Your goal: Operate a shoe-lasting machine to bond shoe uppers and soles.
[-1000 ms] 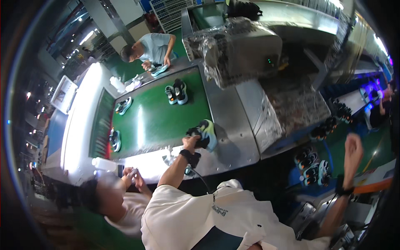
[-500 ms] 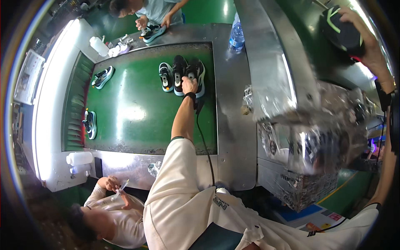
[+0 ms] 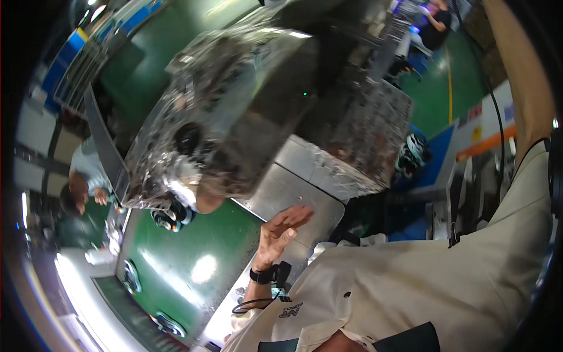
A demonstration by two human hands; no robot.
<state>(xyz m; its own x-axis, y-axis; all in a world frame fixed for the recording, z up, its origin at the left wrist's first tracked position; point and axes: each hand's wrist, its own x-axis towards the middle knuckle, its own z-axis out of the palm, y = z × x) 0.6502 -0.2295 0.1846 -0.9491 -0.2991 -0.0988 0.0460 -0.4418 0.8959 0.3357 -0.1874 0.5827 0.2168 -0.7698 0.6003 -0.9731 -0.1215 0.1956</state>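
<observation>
My left hand [image 3: 278,234], with a black band on the wrist, is raised over the metal edge [image 3: 302,205] of the table. It holds nothing, and its fingers are stretched out. Along the right rim my right forearm [image 3: 522,64] runs upward, and the hand at its end is out of the picture. Beyond my left hand, a few dark shoes [image 3: 170,217] stand on the green belt [image 3: 226,240], partly hidden by a plastic-wrapped bulk. Two more shoes, one upper [image 3: 131,276] and one lower [image 3: 168,324], lie toward the belt's left side.
A large plastic-wrapped, blurred machine or box [image 3: 217,111] fills the upper middle. Next to it is a second wrapped box [image 3: 363,135]. Shoes [image 3: 414,154] sit on a blue surface at the right. Another person [image 3: 85,182] is at the far left.
The view has swung right. My left hand has let go of the shoes and come back toward me, fingers spread. My right hand, which held a dark shoe with green trim, has left the picture.
</observation>
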